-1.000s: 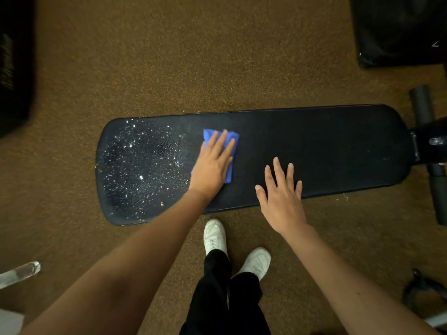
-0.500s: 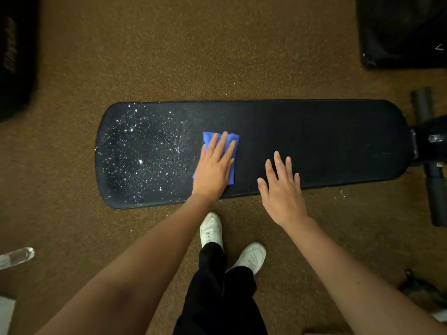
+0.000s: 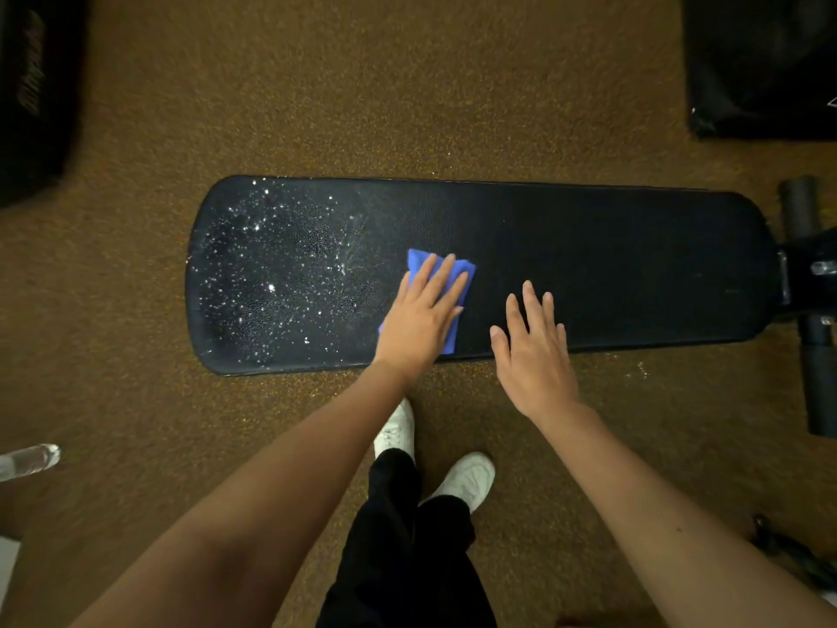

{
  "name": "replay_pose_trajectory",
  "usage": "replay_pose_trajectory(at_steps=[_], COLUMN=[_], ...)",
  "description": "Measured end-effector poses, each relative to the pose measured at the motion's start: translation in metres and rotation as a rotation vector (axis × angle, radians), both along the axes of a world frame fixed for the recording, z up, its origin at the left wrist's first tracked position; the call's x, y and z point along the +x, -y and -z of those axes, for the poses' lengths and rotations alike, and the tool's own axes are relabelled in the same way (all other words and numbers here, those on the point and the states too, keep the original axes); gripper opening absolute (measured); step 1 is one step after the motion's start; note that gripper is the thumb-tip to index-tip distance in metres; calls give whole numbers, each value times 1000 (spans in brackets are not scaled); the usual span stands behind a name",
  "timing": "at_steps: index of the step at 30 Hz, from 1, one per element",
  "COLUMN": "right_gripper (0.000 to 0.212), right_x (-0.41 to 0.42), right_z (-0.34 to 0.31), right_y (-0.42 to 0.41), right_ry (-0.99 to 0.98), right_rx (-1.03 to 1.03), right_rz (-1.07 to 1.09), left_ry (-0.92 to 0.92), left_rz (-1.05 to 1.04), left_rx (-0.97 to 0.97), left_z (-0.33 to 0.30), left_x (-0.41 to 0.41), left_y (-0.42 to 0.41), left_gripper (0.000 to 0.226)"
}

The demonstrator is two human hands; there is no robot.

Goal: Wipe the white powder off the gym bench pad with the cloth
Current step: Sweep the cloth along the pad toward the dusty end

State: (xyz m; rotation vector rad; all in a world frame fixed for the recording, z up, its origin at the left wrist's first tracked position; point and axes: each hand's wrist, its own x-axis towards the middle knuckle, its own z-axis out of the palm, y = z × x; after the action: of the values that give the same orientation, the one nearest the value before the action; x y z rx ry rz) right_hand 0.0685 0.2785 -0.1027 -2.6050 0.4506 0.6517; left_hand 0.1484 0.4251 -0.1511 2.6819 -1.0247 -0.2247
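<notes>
The gym bench pad [image 3: 589,265] lies lengthwise across the middle of the frame on brown carpet [image 3: 407,83]; its left third carries the white powder [image 3: 271,274], scattered as fine specks and a few brighter grains, while the right two thirds look dark and bare. The cloth [image 3: 459,269], a small blue folded square, sits on the pad just right of the powder's edge, near the centre of the frame; the left hand [image 3: 419,319] lies flat over it, fingers straight and together, pressing it down rather than pinching it; only the cloth's upper corner and a strip along its right side show past the fingers. The right hand [image 3: 536,351] is spread, fingers straight, over the pad's near edge just right of the cloth, holding nothing; whether it touches the pad cannot be told.

The cloth looks thin, soft and light, so it will likely bunch or slide from under the palm unless the pressure stays broad; a flat hand over its middle seems the sound hold, with the fingertips near its leading edge. The pad's surface looks textured and faintly grained, so powder may lodge in it and ask for firm, overlapping strokes; loose grains could be pushed off onto the carpet, where some white flecks already lie at the lower right of the pad.
</notes>
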Motion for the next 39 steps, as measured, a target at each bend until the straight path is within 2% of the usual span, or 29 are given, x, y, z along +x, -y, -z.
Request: replay_pose_trajectory(at_steps=[3,8,15,20,22,27,30,31,35,37,39], right_gripper=[53,53,55,55,56,57,56,56,56,56,56], right_x=[0,-1,7,11,12,18,21,21,21,22,23], right_z=[1,0,-3,-5,-4,-1,-1,0,3,2,2], right_y=[0,0,-12,-16,-15,-11,-15,-18,-25,-27,-28], right_ry=[29,24,24,24,17,28,30,36,19,11,11], right_rx=[18,-1,1,8,7,-5,-5,-5,-31,-40,-42], right_rz=[3,-1,-40,-114,-125,-176,-196,-200,-192,-181,-165], left_ry=[22,73,-20,34,35,-21,-55,-46,4,16,12], left_rz=[151,322,-32,268,268,-11,-211,-183,179,193,85], left_rx=[6,30,24,55,59,123,66,33,71,99,183], left_z=[1,5,-3,-1,4,4,-3,-5,2,2,-2], left_x=[-17,-30,1,10,30,80,72,65,68,86,104], left_y=[10,-27,-18,-40,-42,-37,-22,-21,-39,-41,-37], left_gripper=[47,48,49,51,48,53,52,53,53,50,50])
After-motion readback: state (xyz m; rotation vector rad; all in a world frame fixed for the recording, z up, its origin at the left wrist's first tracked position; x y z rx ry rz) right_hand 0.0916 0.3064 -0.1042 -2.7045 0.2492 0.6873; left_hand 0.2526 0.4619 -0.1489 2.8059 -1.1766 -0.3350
